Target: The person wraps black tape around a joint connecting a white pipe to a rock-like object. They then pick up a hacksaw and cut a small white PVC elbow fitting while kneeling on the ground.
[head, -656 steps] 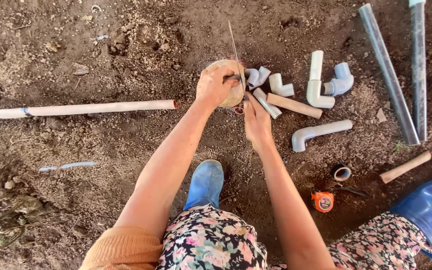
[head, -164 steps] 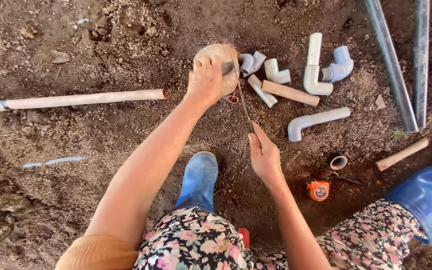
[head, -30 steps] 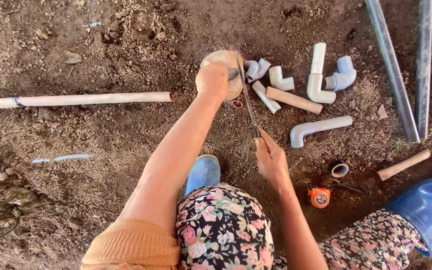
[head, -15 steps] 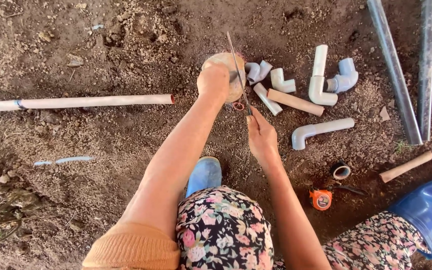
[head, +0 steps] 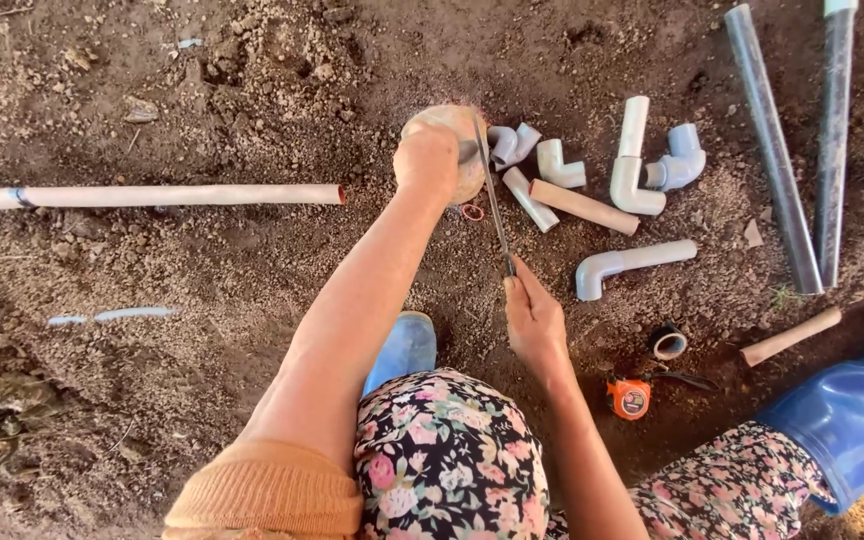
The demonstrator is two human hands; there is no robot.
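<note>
Left hand [head: 430, 160] grips the short grey plastic pipe stub [head: 467, 152]; right hand [head: 532, 318], drawn back since a moment ago, holds the thin metal saw blade [head: 492, 200] (mid-stroke) across it.

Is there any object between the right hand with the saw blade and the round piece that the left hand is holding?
Nothing visible: the saw blade in the right hand already lies against the round piece, steadied by the left hand.

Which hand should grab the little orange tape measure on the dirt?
Probably the right hand. It is nearer the orange tape measure, which lies on its side. The left hand is stretched out far ahead, gripping the round tan pipe piece. The right holds a thin blade, though.
</note>
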